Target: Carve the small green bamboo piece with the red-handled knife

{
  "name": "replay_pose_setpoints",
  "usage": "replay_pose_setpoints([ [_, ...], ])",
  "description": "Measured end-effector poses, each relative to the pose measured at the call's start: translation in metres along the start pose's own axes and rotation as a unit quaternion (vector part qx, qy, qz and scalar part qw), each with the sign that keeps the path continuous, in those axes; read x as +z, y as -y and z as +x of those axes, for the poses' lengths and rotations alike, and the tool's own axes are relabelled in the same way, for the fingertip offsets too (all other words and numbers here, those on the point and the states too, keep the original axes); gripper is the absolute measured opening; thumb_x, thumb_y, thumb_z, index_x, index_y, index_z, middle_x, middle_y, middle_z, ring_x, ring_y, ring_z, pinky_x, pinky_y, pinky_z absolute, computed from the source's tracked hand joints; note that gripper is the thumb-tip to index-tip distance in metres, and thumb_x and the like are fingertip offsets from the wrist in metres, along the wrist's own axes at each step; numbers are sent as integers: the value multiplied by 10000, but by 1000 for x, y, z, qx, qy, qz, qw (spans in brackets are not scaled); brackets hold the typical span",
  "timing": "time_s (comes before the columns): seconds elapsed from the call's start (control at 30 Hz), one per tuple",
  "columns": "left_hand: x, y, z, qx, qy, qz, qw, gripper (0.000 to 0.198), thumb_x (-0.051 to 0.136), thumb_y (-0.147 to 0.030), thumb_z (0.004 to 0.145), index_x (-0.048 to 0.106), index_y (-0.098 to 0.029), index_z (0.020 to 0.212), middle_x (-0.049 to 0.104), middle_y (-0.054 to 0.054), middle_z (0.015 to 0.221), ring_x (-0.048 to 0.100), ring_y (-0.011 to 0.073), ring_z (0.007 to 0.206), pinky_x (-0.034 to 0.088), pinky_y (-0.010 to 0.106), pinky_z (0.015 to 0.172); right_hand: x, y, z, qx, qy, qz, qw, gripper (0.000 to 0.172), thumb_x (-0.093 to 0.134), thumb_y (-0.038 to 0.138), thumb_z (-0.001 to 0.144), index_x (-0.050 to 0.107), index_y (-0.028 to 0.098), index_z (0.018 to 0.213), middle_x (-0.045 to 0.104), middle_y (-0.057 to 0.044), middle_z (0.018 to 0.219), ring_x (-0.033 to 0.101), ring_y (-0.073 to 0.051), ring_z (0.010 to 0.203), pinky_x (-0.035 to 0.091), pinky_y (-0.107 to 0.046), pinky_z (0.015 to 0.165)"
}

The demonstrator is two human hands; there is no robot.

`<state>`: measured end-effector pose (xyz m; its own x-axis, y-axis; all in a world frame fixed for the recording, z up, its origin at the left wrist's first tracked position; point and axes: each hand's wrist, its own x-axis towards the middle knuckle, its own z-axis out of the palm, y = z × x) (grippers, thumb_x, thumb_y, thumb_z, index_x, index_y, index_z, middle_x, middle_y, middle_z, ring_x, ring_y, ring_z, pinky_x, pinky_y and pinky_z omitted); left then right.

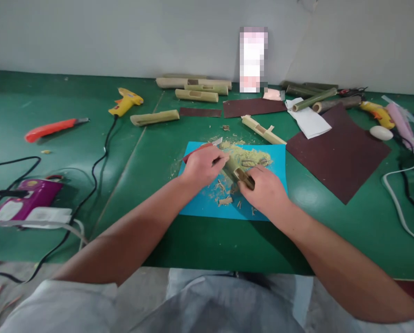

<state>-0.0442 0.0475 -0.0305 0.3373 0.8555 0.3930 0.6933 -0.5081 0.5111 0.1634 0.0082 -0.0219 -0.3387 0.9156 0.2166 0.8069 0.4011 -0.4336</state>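
A short bamboo tube [231, 165] with a rectangular slot cut in its side is tilted between my hands, over a blue sheet [200, 207]. My left hand [203, 164] has its fingers closed at the tube's far end. Closed around the near end, by the slot, is my right hand [265, 187]. A red-handled utility knife [197, 151] shows just beyond my left hand, its blade pointing right; I cannot tell whether it touches the hand. Pale bamboo shavings [253, 156] are heaped on the sheet, with small offcuts [225, 201] nearer me.
Several slotted bamboo pieces [197, 95] lie toward the wall. Left are a yellow glue gun [125, 101], an orange cutter [50, 130] and a purple power strip [29, 196] with cables. Brown sheets [338, 159], white paper [309, 119] and a white egg-shaped object [381, 133] are right.
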Motion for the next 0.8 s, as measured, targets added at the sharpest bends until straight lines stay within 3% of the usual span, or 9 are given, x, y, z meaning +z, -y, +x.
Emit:
replay_pose_setpoints([
  [0.13,1,1,1,25,18,-11,999,253,561,-295,983,770,-183,896,751,55,837,683,183,810,510,298,735,-1,1,0,5,2,-16,1000,122,590,264,902,602,205,796,669,-92,868,629,-234,850,449,-343,719],
  [0.23,0,2,2,11,-8,-1,1000,251,574,-296,981,772,-176,885,747,54,816,678,181,788,506,296,723,-2,3,0,12,-1,-29,999,125,587,266,891,605,206,783,669,-91,861,625,-231,835,444,-342,709],
  [0.33,0,1,1,31,25,0,999,262,552,-307,997,777,-181,948,760,54,856,691,181,815,513,292,737,-2,4,0,10,2,-35,999,123,593,275,886,617,201,791,671,-93,858,625,-231,827,446,-342,706],
  [0.47,-1,1,1,29,1,20,999,280,544,-303,993,765,-176,878,750,56,824,678,179,781,510,296,724,-1,3,0,5,-4,-42,999,117,584,260,878,628,195,791,673,-99,864,630,-232,823,449,-343,703],
  [0.57,-2,3,2,45,34,14,998,293,543,-321,998,758,-182,857,741,50,813,679,175,770,509,290,703,0,2,1,1,5,-45,999,120,589,260,878,629,195,785,674,-96,851,634,-234,828,451,-343,711],
  [0.67,-2,4,2,32,6,19,999,284,556,-318,994,761,-180,853,724,44,773,665,173,733,498,290,669,0,3,2,7,5,-42,999,135,583,269,891,629,199,785,681,-100,859,637,-235,836,453,-345,720],
  [0.8,-2,6,2,76,23,-1,997,252,548,-289,1003,775,-188,961,764,50,866,700,182,819,521,298,728,-2,3,2,12,26,-27,999,105,609,285,893,642,196,846,696,-99,906,639,-238,857,451,-347,726],
])
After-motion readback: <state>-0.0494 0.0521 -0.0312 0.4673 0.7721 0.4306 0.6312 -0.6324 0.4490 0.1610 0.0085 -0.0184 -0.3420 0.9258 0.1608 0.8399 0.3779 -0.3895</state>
